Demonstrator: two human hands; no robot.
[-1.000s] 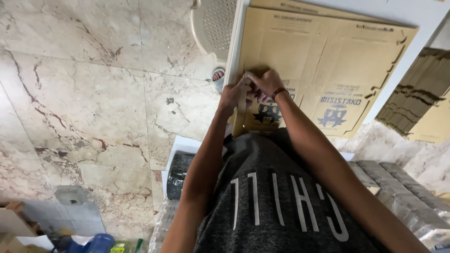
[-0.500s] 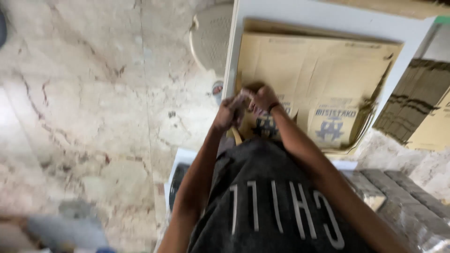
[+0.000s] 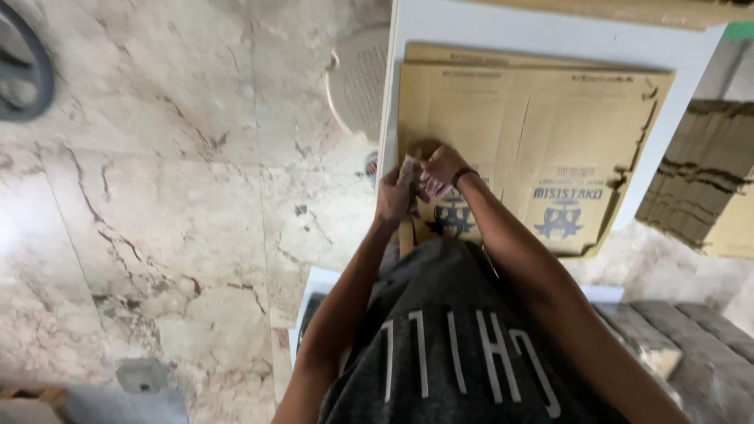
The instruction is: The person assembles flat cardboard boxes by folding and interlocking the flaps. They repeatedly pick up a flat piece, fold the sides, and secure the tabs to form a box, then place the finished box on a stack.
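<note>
My left hand and my right hand are pressed together over the near left part of a stack of flattened tan cardboard boxes. The boxes lie on a white table. Both hands pinch a small pale object; it is too small to tell what it is. A dark band sits on my right wrist. Blue printing shows on the cardboard beside and under my hands. My dark grey shirt fills the lower middle of the view.
A veined marble floor lies to the left. A round white perforated thing stands beside the table's left edge. More stacked cardboard stands at the right, grey ribbed blocks at the lower right, a dark ring at the upper left.
The view has shifted, so the table and cardboard sit lower and more central in the picture. My hands have stayed together at the same spot on the cardboard.
</note>
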